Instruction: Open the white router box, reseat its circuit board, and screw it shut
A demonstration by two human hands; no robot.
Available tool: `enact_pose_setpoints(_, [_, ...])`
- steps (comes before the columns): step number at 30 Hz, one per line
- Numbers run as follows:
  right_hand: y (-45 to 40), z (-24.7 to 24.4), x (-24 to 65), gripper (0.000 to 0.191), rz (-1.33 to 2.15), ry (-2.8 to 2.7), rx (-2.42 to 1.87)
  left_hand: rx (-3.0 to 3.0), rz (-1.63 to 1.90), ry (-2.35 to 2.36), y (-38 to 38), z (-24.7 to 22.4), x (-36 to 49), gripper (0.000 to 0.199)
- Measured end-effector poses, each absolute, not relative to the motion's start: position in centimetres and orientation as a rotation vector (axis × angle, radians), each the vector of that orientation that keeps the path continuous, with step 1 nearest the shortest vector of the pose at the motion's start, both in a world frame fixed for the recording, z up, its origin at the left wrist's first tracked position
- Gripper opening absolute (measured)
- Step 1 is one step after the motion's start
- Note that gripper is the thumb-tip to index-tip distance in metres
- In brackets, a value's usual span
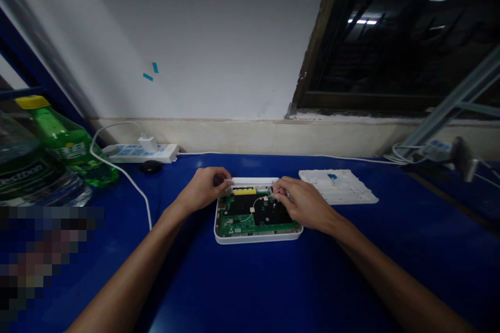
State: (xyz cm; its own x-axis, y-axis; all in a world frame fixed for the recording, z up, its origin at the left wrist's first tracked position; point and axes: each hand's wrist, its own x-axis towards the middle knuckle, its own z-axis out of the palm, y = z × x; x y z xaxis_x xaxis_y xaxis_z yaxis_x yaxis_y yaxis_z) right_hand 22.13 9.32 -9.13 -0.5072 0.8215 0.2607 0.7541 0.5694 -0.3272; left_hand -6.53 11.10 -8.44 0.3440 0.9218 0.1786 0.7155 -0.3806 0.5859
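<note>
A white plastic casing (pixel 258 240) lies on the blue table with a green circuit board (pixel 253 228) inside it. Black areas, a yellow connector strip (pixel 245 191) and a thin white cable (pixel 255 202) show on the board. At the casing's back left corner, my left hand (pixel 207 187) pinches the white edge between thumb and fingers. My right hand (pixel 299 200) is closed over the back right part of the board, its fingertips pressed together at the end of the thin cable.
A white cover (pixel 339 187) lies right of the casing. Behind on the left are a power strip (pixel 167 153) with a plugged-in charger (pixel 147 142), a black object (pixel 150 167) and a green bottle (pixel 66 140). A metal frame (pixel 449 101) stands at the right.
</note>
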Motion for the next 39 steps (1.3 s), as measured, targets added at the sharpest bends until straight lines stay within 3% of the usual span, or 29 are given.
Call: enact_pose_setpoints(39, [9.01,-9.70,21.78,0.009,0.232,-2.347,-1.301,2.197,0.675,1.426,11.23,-8.59,-6.80,0.022])
